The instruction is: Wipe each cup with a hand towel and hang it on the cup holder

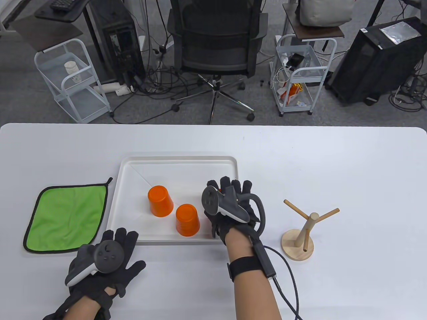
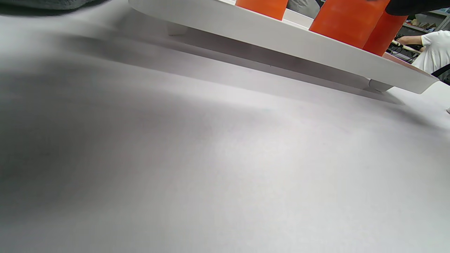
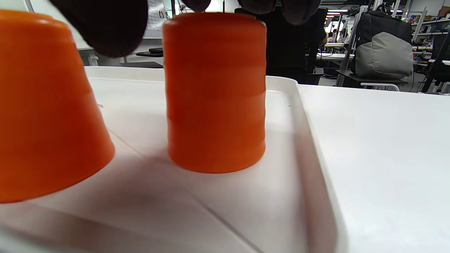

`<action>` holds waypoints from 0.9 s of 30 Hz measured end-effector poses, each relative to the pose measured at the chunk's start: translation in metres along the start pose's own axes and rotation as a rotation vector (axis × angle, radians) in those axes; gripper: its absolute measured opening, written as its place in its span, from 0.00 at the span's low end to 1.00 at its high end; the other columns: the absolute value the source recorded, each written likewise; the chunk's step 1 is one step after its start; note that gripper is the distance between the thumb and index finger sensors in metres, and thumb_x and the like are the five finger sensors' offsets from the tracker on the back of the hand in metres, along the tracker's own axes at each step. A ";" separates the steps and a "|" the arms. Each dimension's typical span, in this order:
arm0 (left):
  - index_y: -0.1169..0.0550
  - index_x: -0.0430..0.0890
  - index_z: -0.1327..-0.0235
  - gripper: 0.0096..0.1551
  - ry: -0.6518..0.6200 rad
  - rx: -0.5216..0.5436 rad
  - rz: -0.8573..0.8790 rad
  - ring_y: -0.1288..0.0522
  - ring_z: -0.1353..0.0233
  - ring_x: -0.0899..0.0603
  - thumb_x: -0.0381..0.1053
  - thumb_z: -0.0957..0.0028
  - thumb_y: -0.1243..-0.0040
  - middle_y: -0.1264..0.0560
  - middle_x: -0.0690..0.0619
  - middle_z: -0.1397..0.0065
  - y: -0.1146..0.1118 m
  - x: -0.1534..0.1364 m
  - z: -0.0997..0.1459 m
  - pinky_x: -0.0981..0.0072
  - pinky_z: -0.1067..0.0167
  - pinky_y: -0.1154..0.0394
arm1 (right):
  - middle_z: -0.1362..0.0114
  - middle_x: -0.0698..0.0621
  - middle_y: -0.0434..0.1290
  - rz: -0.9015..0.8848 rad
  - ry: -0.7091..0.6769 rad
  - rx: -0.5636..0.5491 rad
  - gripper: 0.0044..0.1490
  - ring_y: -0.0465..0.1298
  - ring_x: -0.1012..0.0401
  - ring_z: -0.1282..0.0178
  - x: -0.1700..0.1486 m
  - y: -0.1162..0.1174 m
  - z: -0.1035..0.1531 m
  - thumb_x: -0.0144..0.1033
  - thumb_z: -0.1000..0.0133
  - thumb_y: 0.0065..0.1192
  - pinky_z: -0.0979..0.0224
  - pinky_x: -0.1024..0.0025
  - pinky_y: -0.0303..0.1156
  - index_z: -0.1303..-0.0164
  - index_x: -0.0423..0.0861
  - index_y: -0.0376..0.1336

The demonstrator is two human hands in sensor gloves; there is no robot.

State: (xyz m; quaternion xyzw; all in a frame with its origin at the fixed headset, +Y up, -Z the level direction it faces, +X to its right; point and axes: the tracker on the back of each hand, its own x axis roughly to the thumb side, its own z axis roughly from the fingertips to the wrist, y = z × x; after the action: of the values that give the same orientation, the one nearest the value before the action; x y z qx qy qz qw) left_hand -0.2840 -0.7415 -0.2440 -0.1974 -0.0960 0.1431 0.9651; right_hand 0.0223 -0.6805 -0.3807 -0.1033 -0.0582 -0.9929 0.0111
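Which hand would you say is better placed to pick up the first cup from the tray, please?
Right. The right hand hovers over the tray, fingers just above an upside-down orange cup. The left hand lies flat on the table, nearer the green towel.

Orange cups (image 1: 160, 201), white tray (image 1: 176, 160), white table (image 1: 333, 160), lime-green towel (image 1: 66, 218) with black edging, pale wooden holder (image 1: 298, 245), black gloves (image 1: 123, 266).

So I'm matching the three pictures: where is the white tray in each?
Table view: white tray centre-left, beside the green towel.
Left wrist view: tray's edge along the top.
Right wrist view: tray floor and right rim.
Shared landmark: the orange cups.
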 end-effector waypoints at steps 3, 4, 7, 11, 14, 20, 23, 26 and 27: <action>0.62 0.53 0.23 0.54 -0.003 -0.007 0.003 0.68 0.20 0.29 0.75 0.52 0.58 0.66 0.46 0.16 0.000 0.000 0.000 0.28 0.26 0.58 | 0.12 0.39 0.44 0.008 0.009 0.023 0.50 0.53 0.35 0.18 -0.001 0.003 -0.005 0.57 0.45 0.58 0.20 0.28 0.38 0.18 0.55 0.40; 0.62 0.53 0.23 0.54 -0.004 -0.009 0.004 0.68 0.20 0.29 0.75 0.52 0.58 0.66 0.46 0.16 0.000 0.000 0.000 0.28 0.26 0.58 | 0.12 0.39 0.45 0.007 0.011 0.029 0.49 0.56 0.35 0.19 -0.001 0.003 -0.007 0.56 0.45 0.58 0.20 0.28 0.40 0.19 0.56 0.41; 0.62 0.53 0.23 0.54 -0.006 -0.011 0.005 0.68 0.20 0.29 0.75 0.52 0.58 0.66 0.46 0.16 0.000 0.000 0.000 0.28 0.26 0.58 | 0.12 0.40 0.48 0.002 0.014 0.031 0.49 0.61 0.37 0.22 -0.001 0.006 -0.009 0.56 0.45 0.59 0.20 0.30 0.44 0.19 0.56 0.42; 0.62 0.53 0.23 0.54 -0.006 -0.013 0.007 0.68 0.20 0.29 0.75 0.52 0.58 0.66 0.45 0.16 0.000 0.000 -0.001 0.28 0.26 0.57 | 0.14 0.39 0.52 -0.014 0.011 0.005 0.48 0.67 0.39 0.28 -0.001 0.008 -0.011 0.53 0.46 0.60 0.20 0.32 0.49 0.19 0.55 0.43; 0.62 0.53 0.23 0.54 -0.004 -0.013 0.009 0.68 0.20 0.29 0.75 0.52 0.58 0.66 0.45 0.16 0.000 -0.001 -0.001 0.28 0.26 0.57 | 0.15 0.38 0.54 -0.044 0.008 -0.009 0.48 0.68 0.40 0.30 -0.001 0.009 -0.010 0.50 0.46 0.61 0.21 0.33 0.51 0.20 0.53 0.45; 0.62 0.53 0.23 0.54 -0.004 -0.019 0.013 0.68 0.20 0.29 0.75 0.52 0.58 0.66 0.45 0.16 0.000 -0.001 -0.001 0.28 0.26 0.57 | 0.16 0.38 0.55 -0.023 -0.033 -0.067 0.43 0.67 0.39 0.30 -0.003 0.004 0.000 0.48 0.45 0.60 0.20 0.33 0.50 0.21 0.58 0.47; 0.62 0.54 0.23 0.54 -0.003 -0.021 0.015 0.68 0.20 0.29 0.75 0.52 0.58 0.66 0.45 0.16 0.000 -0.001 -0.001 0.28 0.26 0.57 | 0.17 0.37 0.55 -0.041 -0.042 -0.091 0.43 0.68 0.39 0.30 -0.007 0.000 0.008 0.48 0.45 0.60 0.21 0.33 0.51 0.21 0.57 0.48; 0.62 0.54 0.23 0.54 -0.003 -0.021 0.014 0.68 0.20 0.29 0.75 0.52 0.58 0.66 0.45 0.16 0.000 -0.001 -0.001 0.28 0.26 0.57 | 0.18 0.35 0.56 -0.081 -0.052 -0.146 0.43 0.68 0.38 0.32 -0.012 -0.008 0.022 0.49 0.46 0.61 0.21 0.33 0.52 0.21 0.56 0.49; 0.62 0.54 0.23 0.54 -0.003 -0.020 0.015 0.68 0.20 0.29 0.75 0.52 0.58 0.66 0.45 0.16 0.000 -0.001 -0.001 0.28 0.26 0.57 | 0.18 0.35 0.57 -0.096 -0.053 -0.161 0.43 0.69 0.38 0.32 -0.013 -0.010 0.026 0.49 0.46 0.61 0.21 0.33 0.52 0.21 0.55 0.49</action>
State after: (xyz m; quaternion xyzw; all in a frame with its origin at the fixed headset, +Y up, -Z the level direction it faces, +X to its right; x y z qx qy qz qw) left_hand -0.2847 -0.7424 -0.2450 -0.2077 -0.0972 0.1495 0.9618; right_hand 0.0397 -0.6670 -0.3596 -0.1274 0.0167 -0.9906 -0.0463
